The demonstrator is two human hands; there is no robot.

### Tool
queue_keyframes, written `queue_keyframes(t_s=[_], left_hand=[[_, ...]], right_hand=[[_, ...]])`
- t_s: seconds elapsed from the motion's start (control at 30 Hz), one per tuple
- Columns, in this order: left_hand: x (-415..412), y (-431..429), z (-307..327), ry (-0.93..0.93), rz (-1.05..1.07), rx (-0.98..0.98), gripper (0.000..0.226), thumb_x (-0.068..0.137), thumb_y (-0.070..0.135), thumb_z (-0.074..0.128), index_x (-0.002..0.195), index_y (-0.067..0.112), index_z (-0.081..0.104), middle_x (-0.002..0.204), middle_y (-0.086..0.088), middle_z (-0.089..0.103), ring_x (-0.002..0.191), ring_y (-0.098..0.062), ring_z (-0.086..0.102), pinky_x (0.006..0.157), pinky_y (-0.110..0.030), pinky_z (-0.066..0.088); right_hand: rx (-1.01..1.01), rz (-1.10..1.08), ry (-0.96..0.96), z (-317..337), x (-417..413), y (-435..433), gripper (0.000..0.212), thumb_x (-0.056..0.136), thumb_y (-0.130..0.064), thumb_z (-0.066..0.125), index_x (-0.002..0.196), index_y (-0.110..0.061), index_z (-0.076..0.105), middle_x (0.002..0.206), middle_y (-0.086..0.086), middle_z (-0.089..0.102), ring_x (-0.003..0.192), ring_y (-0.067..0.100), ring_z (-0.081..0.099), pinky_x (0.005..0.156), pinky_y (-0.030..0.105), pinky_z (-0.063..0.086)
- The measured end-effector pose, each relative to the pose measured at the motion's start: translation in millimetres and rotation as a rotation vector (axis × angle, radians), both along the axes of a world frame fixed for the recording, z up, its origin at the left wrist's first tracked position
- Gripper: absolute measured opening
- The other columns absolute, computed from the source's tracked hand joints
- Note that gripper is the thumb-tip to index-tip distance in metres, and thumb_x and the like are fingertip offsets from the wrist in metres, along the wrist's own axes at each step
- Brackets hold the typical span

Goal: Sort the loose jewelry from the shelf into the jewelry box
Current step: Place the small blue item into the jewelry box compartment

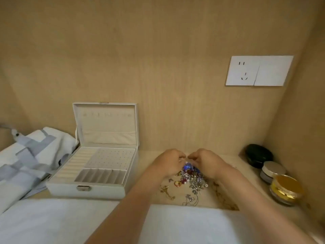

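A pile of loose jewelry lies on the wooden shelf, with red, blue and silver pieces and thin gold chains spread toward the front. My left hand and my right hand are both over the far side of the pile, fingers curled inward and fingertips nearly meeting. Whether they pinch a piece is hidden. The white jewelry box stands open to the left, lid upright. Its top tray shows ring rolls, a dotted earring panel and several small slots, all holding nothing.
Folded white and grey cloth lies left of the box. Three round jars, black, silver-lidded and gold-lidded, stand in the right corner. A white wall socket is on the back panel. White fabric covers the foreground.
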State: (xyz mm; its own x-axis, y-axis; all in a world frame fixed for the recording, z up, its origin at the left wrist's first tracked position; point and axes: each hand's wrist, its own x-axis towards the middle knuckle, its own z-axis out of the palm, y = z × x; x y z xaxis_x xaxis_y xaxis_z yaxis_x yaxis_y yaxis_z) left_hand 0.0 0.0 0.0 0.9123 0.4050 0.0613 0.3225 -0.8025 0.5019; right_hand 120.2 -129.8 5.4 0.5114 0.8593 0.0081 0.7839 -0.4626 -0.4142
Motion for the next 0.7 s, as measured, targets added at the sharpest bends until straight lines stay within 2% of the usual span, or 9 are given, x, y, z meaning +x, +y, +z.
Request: queue_keyframes(t_s=[0.1, 0.17, 0.23, 0.3, 0.37, 0.43, 0.53, 0.63, 0.7], left_hand=[[11, 5, -12, 0.028, 0.010, 0.039, 0.047, 0.096, 0.034, 0.057, 0.141, 0.020, 0.054, 0.139, -0.001, 0.055, 0.131, -0.018, 0.047, 0.110, -0.035, 0.039], [16, 10, -19, 0.039, 0.019, 0.036, 0.051, 0.094, 0.040, 0.059, 0.141, 0.022, 0.054, 0.137, 0.000, 0.055, 0.132, -0.017, 0.042, 0.110, -0.036, 0.038], [19, 13, -24, 0.012, 0.017, 0.028, 0.045, 0.092, 0.043, 0.062, 0.133, 0.024, 0.062, 0.128, 0.002, 0.058, 0.129, -0.016, 0.043, 0.108, -0.035, 0.039], [20, 15, -28, -0.028, 0.003, 0.048, 0.033, 0.091, 0.043, 0.064, 0.120, 0.028, 0.070, 0.116, 0.006, 0.060, 0.122, -0.015, 0.045, 0.104, -0.037, 0.041], [20, 14, -28, -0.052, -0.018, 0.055, 0.025, 0.090, 0.040, 0.065, 0.112, 0.031, 0.072, 0.111, 0.009, 0.060, 0.118, -0.014, 0.044, 0.103, -0.040, 0.041], [20, 12, -28, -0.068, -0.027, 0.061, 0.022, 0.090, 0.039, 0.064, 0.110, 0.033, 0.071, 0.112, 0.009, 0.059, 0.118, -0.013, 0.044, 0.104, -0.041, 0.040], [18, 12, -28, -0.102, -0.011, 0.048, 0.026, 0.090, 0.042, 0.063, 0.114, 0.034, 0.067, 0.118, 0.012, 0.061, 0.120, -0.011, 0.047, 0.106, -0.039, 0.038], [16, 10, -27, -0.173, 0.011, -0.179, 0.032, 0.089, 0.044, 0.067, 0.118, 0.032, 0.066, 0.114, 0.015, 0.066, 0.109, -0.003, 0.058, 0.099, -0.032, 0.046], [16, 8, -22, -0.233, 0.032, -0.379, 0.030, 0.089, 0.036, 0.070, 0.117, 0.028, 0.065, 0.102, 0.014, 0.068, 0.092, 0.002, 0.063, 0.089, -0.028, 0.051]], right_hand=[[-0.088, -0.011, -0.020, -7, 10, 7, 0.043, 0.095, -0.035, 0.064, 0.135, -0.022, 0.061, 0.129, -0.001, 0.064, 0.115, 0.018, 0.061, 0.100, 0.036, 0.050], [-0.122, -0.029, 0.013, -9, 16, 10, 0.038, 0.093, -0.033, 0.066, 0.130, -0.023, 0.065, 0.123, -0.002, 0.068, 0.109, 0.016, 0.063, 0.097, 0.035, 0.051], [-0.076, -0.046, 0.095, -13, 23, 13, 0.022, 0.089, -0.029, 0.070, 0.111, -0.027, 0.074, 0.105, -0.006, 0.072, 0.097, 0.013, 0.066, 0.090, 0.032, 0.053], [-0.041, -0.047, 0.126, -13, 26, 15, 0.007, 0.085, -0.023, 0.074, 0.088, -0.029, 0.074, 0.090, -0.009, 0.071, 0.087, 0.013, 0.066, 0.083, 0.031, 0.054], [-0.012, -0.040, 0.116, -12, 28, 17, 0.015, 0.083, -0.017, 0.074, 0.076, -0.029, 0.070, 0.084, -0.010, 0.070, 0.083, 0.011, 0.065, 0.080, 0.029, 0.054], [0.013, -0.028, 0.124, -12, 29, 17, 0.018, 0.083, -0.014, 0.072, 0.074, -0.029, 0.070, 0.081, -0.010, 0.071, 0.081, 0.009, 0.066, 0.080, 0.030, 0.055], [0.095, -0.004, 0.196, -12, 29, 14, 0.013, 0.090, -0.015, 0.069, 0.082, -0.025, 0.073, 0.081, -0.009, 0.072, 0.074, 0.007, 0.064, 0.076, 0.028, 0.055], [0.264, -0.009, 0.297, -6, 29, 10, 0.013, 0.095, -0.015, 0.064, 0.087, -0.023, 0.070, 0.079, -0.011, 0.068, 0.067, 0.000, 0.060, 0.068, 0.021, 0.048], [0.368, -0.010, 0.385, 0, 29, 9, 0.012, 0.096, -0.014, 0.063, 0.089, -0.021, 0.069, 0.078, -0.010, 0.067, 0.066, -0.001, 0.058, 0.071, 0.023, 0.048]])
